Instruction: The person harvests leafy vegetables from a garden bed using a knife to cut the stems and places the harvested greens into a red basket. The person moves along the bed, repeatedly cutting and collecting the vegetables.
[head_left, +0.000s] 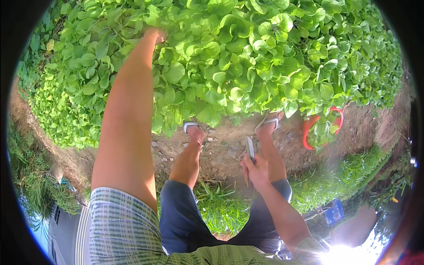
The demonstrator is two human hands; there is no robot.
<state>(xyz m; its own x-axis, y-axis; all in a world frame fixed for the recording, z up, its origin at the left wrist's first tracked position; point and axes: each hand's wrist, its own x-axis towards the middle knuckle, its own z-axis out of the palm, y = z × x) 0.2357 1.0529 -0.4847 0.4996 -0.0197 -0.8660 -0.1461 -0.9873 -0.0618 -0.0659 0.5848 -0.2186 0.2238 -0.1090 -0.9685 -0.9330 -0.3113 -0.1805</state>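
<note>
Across the upper half of the head view spreads a dense bed of leafy greens (232, 63). My left hand (158, 35) reaches in among the leaves at the upper left; its fingers are hidden by foliage, so what it touches cannot be told. My right hand (256, 169) is closed around a knife (249, 148), held over the dirt between my feet with the flat blade pointing towards the bed. To the right, a red plastic container (307, 134) with cut leafy greens (323, 131) in it stands at the bed's edge, apart from both hands.
My feet, in sandals (191, 125), stand on a stony dirt path (225, 149) along the bed. Grass (222, 208) grows behind the path. A grey building (64, 232) shows at the lower left and a blue object (334, 212) at the lower right, near strong sun glare.
</note>
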